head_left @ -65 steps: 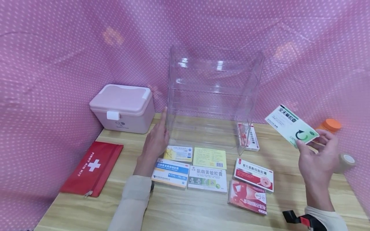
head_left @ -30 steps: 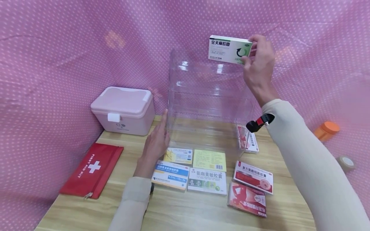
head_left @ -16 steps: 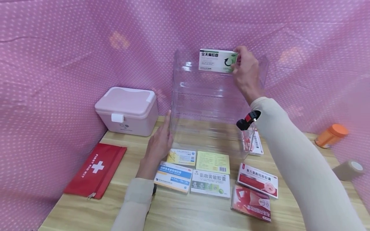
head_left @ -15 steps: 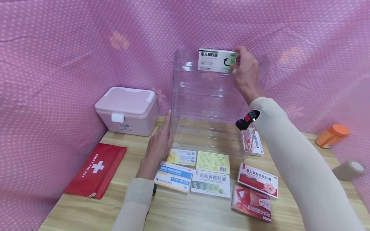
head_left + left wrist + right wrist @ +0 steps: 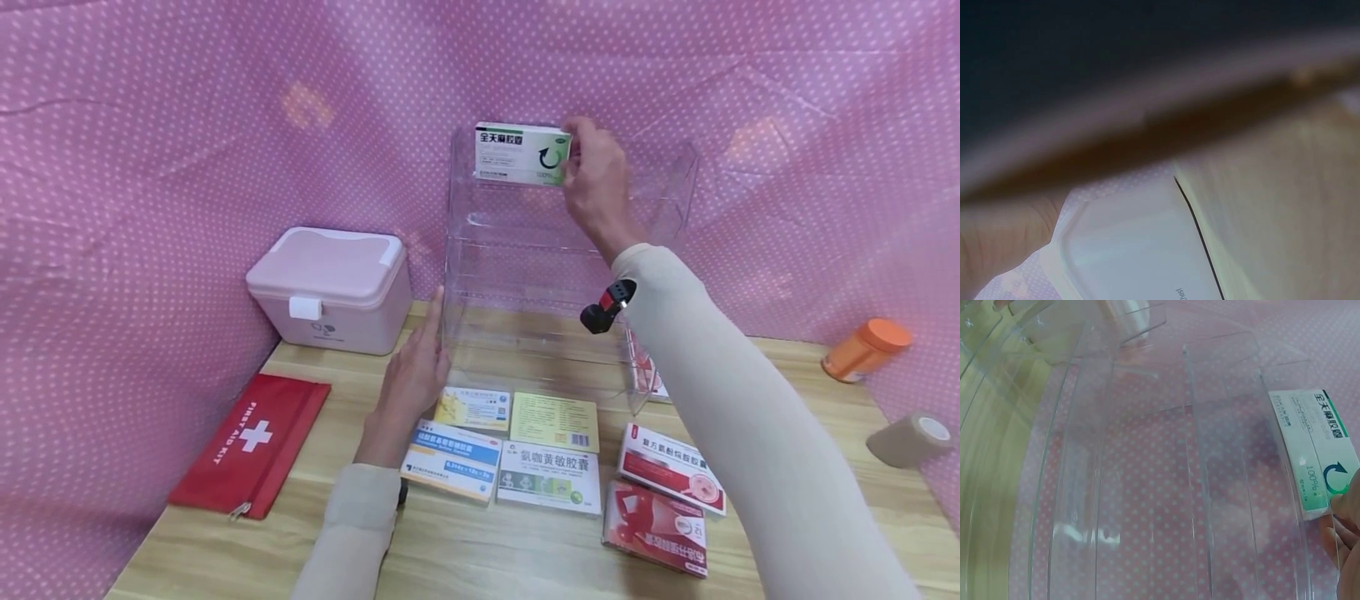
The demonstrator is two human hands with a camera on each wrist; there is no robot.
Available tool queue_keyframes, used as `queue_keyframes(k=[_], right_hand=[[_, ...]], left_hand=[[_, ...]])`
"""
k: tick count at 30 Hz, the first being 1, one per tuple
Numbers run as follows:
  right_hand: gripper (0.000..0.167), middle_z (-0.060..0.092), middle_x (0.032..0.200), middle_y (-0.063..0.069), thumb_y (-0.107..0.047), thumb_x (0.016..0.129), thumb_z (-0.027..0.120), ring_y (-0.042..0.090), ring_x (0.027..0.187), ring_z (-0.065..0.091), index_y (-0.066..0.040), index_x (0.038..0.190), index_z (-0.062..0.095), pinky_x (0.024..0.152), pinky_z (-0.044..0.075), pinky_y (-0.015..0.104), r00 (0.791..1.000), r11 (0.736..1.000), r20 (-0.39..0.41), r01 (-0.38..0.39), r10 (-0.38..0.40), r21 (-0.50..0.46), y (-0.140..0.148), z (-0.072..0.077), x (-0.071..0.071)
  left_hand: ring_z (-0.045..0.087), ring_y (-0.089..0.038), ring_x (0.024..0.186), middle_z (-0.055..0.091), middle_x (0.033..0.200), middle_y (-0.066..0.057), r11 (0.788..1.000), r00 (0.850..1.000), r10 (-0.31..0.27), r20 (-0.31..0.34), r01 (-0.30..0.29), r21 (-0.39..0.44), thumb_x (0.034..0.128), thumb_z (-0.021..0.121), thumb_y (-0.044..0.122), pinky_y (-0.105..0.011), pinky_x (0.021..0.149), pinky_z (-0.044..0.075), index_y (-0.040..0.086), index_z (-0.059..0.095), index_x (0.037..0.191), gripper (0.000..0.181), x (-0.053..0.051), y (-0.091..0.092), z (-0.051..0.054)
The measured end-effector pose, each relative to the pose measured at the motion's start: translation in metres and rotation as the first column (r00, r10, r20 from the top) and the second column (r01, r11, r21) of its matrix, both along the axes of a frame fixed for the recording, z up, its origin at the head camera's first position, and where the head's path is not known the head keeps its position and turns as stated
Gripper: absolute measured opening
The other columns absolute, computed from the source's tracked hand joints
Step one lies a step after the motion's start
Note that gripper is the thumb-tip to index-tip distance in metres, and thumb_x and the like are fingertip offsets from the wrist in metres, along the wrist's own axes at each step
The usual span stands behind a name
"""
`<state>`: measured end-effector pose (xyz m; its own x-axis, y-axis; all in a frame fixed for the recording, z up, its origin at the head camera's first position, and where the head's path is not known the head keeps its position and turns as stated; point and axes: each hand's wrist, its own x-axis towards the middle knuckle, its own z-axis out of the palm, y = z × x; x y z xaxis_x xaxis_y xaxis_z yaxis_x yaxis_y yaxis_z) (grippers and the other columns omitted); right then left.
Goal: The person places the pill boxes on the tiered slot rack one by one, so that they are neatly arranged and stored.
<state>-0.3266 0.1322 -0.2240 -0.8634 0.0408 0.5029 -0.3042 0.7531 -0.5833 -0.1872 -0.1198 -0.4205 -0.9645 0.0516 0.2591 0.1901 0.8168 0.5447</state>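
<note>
My right hand (image 5: 597,179) pinches the right end of a white-and-green medicine box (image 5: 517,153) at the top tier of the clear tiered rack (image 5: 540,267), near its left side. In the right wrist view the box (image 5: 1310,450) stands behind the top tier's clear front lip, with fingertips of the right hand (image 5: 1347,528) on its end. My left hand (image 5: 411,367) rests with extended fingers against the rack's left side. The left wrist view is mostly blocked by a dark blur, with part of the hand (image 5: 1004,240) at lower left.
Several medicine boxes (image 5: 551,477) lie flat before the rack, two red ones (image 5: 655,527) to their right. Another red-and-white box (image 5: 643,367) is partly hidden by the rack and sleeve. A pink lidded case (image 5: 330,292) and red pouch (image 5: 251,446) stand left; an orange bottle (image 5: 866,350) and beige roll (image 5: 907,439) right.
The right hand has carried the white-and-green box from the right side up to the rack's top tier, then leftward along it. The left hand stays at the rack's side.
</note>
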Motion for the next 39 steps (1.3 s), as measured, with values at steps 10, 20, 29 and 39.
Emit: queue_keyframes(k=[10,20,29,39], right_hand=[[0.068,0.054,0.141,0.02,-0.003,0.1,0.058,0.033,0.122,0.056,-0.022,0.164,0.045,0.11,0.053,0.045,0.997,0.995,0.067,-0.03,0.024,0.095,-0.003,-0.002,0.0],[0.087,0.053,0.151,0.026,-0.008,0.099,0.06,0.044,0.14,0.051,-0.027,0.173,0.019,0.122,0.043,0.058,0.985,0.965,0.168,-0.077,0.036,0.249,-0.005,-0.001,0.002],[0.097,0.042,0.163,0.031,-0.004,0.094,0.061,0.047,0.152,0.041,-0.023,0.175,0.012,0.13,0.034,0.059,0.976,0.961,0.192,-0.15,0.106,0.231,0.013,0.004,0.014],[0.078,0.058,0.143,0.028,-0.003,0.095,0.067,0.044,0.133,0.053,-0.007,0.166,0.035,0.12,0.043,0.061,0.99,0.979,0.023,-0.141,0.139,0.146,0.057,0.005,0.052]], left_hand=[[0.062,-0.03,0.084,0.064,0.116,-0.012,1.0,1.0,-0.003,0.012,0.003,-0.012,0.1027,0.065,0.009,-0.049,0.076,0.059,0.049,-0.009,0.17,0.108,-0.002,0.002,0.0],[0.06,-0.028,0.082,0.063,0.112,-0.011,1.0,0.999,-0.004,0.033,0.005,-0.013,0.1033,0.064,0.011,-0.047,0.075,0.057,0.048,-0.008,0.171,0.106,-0.001,0.004,0.0],[0.061,-0.029,0.082,0.063,0.111,-0.011,1.0,1.0,-0.006,0.015,0.006,-0.008,0.1024,0.064,0.01,-0.048,0.075,0.058,0.048,-0.008,0.171,0.106,-0.002,0.001,-0.001],[0.06,-0.028,0.081,0.062,0.109,-0.011,1.0,1.0,0.008,0.02,-0.008,-0.004,0.1015,0.066,0.009,-0.048,0.075,0.057,0.049,-0.008,0.171,0.109,-0.001,0.0,0.001]])
